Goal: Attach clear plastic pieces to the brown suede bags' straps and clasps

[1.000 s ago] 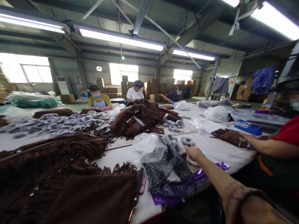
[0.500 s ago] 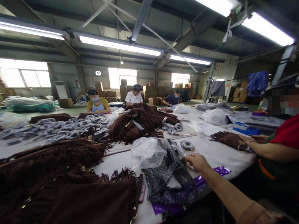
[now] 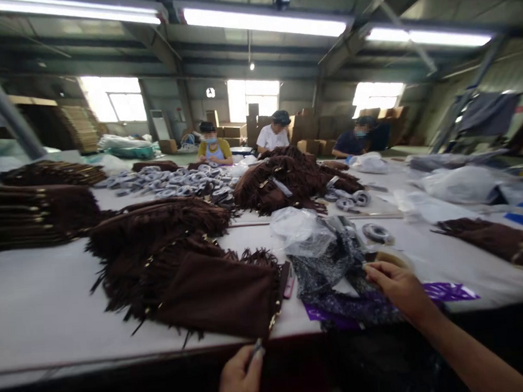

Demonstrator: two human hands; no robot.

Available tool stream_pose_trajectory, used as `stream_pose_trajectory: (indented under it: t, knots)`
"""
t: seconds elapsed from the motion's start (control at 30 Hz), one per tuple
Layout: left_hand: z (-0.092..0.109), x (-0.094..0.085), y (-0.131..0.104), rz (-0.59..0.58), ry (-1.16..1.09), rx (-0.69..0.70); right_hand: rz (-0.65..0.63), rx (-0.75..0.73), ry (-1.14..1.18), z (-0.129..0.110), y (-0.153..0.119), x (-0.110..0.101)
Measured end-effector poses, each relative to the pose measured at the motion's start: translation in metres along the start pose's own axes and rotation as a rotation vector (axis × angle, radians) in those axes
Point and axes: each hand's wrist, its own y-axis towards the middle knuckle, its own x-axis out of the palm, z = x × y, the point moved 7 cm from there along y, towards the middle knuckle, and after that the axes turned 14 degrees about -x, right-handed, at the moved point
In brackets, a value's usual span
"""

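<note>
My left hand [image 3: 241, 377] is at the front edge of the table, thumb and fingers pinched round a small greyish thing too blurred to name. Just above it lies a brown fringed suede bag [image 3: 223, 294] with gold-coloured metal fittings at its right corner. My right hand [image 3: 396, 287] is closed in a pinch over the black-and-white speckled cloth [image 3: 322, 274]; what its fingertips hold is too small to name. Beside those fingers lies a roll of tape [image 3: 394, 260]. A pink-handled tool [image 3: 289, 285] rests between bag and cloth.
Clear plastic [image 3: 301, 232] lies over the speckled cloth, and purple printed plastic [image 3: 450, 291] under it. A large heap of fringed brown pieces [image 3: 287, 180], grey coiled straps [image 3: 177, 183] and stacked brown pieces [image 3: 38, 213] cover the table further back. Several co-workers sit across.
The view has swung left, bringing the stacked brown pieces at left into sight. My left hand has come into view at the bottom. My right hand stays by the speckled cloth and tape.
</note>
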Motion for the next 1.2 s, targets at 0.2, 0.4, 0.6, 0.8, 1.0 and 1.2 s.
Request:
stream_pose_trajectory:
  t: [0.2, 0.4, 0.6, 0.8, 1.0, 1.2]
  knots:
    - [0.004, 0.002, -0.009, 0.051, 0.206, 0.175, -0.612, -0.088, 0.435, -0.124, -0.111, 0.143]
    - [-0.002, -0.001, -0.017, 0.077, 0.287, 0.294, -0.667, 0.169, 0.577, -0.132, -0.142, 0.228]
    - [-0.012, 0.002, -0.016, 0.086, 0.433, 0.319, -0.677, 0.263, 0.458, -0.115, -0.147, 0.246]
    - [-0.02, 0.002, -0.012, 0.13, 0.515, 0.359, -0.661, 0.309, 0.384, -0.105, -0.152, 0.249]
    - [-0.023, -0.004, -0.017, 0.261, 0.51, 0.43, -0.641, 0.343, 0.36, -0.103, -0.154, 0.251]
    - [-0.019, 0.002, -0.018, 0.232, 0.655, 0.5, -0.617, 0.348, 0.378, -0.102, -0.153, 0.251]
